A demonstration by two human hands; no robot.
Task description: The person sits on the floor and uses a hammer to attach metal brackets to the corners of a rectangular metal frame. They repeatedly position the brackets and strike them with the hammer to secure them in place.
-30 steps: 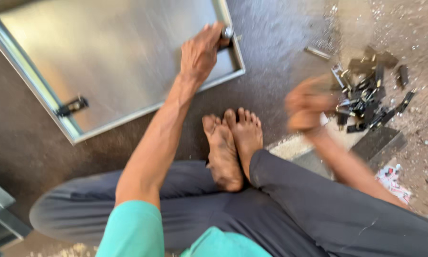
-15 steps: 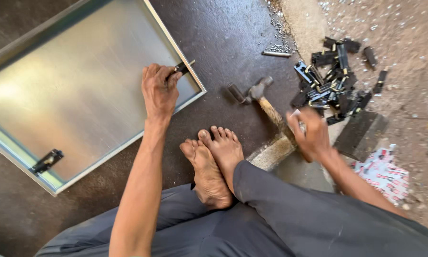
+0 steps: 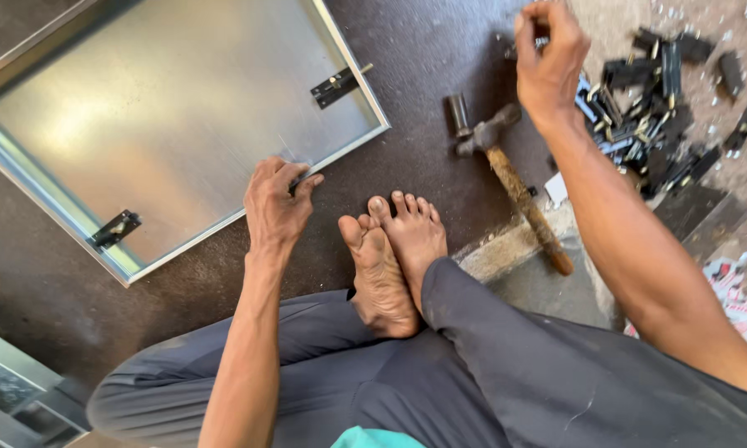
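While the person sits cross-legged on the dark floor (image 3: 440, 50), a large metal sheet (image 3: 166, 116) with a raised rim lies flat ahead and to the left. The left arm reaches straight forward, and the left hand (image 3: 275, 207) rests palm-down on the sheet's near edge, fingers curled over the rim and gripping it. The right arm stretches out to the upper right, wrist bent, and the right hand (image 3: 549, 58) hovers above a pile of black brackets (image 3: 656, 108), its fingers bunched together; whether they pinch anything cannot be told. A hammer (image 3: 510, 178) with a wooden handle lies on the floor between the two hands. Two small black brackets (image 3: 339, 85) (image 3: 114, 230) sit along the sheet's edges.
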